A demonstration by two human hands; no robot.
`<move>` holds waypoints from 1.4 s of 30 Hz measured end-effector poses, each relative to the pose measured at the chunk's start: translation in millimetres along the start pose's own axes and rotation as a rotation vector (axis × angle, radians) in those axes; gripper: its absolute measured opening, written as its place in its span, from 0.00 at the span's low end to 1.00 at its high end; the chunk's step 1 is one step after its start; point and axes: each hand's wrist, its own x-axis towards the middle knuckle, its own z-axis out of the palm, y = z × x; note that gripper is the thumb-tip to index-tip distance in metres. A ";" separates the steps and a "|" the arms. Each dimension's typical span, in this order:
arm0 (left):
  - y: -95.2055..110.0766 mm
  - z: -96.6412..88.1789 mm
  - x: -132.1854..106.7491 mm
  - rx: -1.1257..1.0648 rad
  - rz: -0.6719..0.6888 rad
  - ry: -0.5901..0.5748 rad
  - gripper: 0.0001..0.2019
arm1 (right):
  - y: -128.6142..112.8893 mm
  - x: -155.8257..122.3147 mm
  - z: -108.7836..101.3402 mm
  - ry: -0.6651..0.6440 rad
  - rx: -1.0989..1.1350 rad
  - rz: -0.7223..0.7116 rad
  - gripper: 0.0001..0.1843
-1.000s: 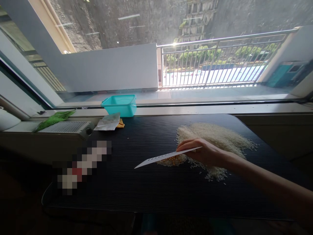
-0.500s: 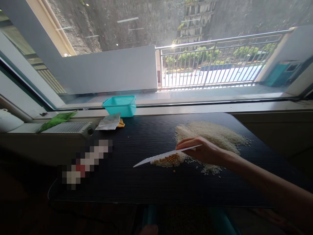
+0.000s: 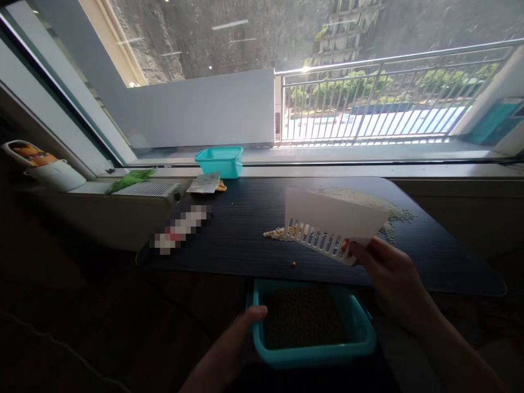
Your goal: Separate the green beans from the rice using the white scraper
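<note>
Plain white on slotted scoop [image 3: 335,215] in right hand [image 3: 387,259]. Teal on tub [image 3: 317,356] at left hand [image 3: 241,328], dark brown on grains [image 3: 303,316] inside. Yellow-and-white speckle on small heap [image 3: 278,234] left of right hand; orange-yellow on lone bead [image 3: 293,264] between hands. Off-white on rice [image 3: 395,209] beyond right hand. Near-black, fine streaked grain on tabletop [image 3: 229,245] beyond both hands. Far past left hand: turquoise box [image 3: 223,165], pale grey packet [image 3: 203,184], bright green cloth [image 3: 131,179].

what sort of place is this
Probably an indoor room, home or workplace unclear: a dark table by a large window, what looks like a radiator nearby, and a metal railing outside.
</note>
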 end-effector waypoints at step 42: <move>-8.2 -29.9 6.4 0.166 0.097 0.228 0.29 | 10.1 -13.9 -4.7 0.328 -0.046 0.060 0.14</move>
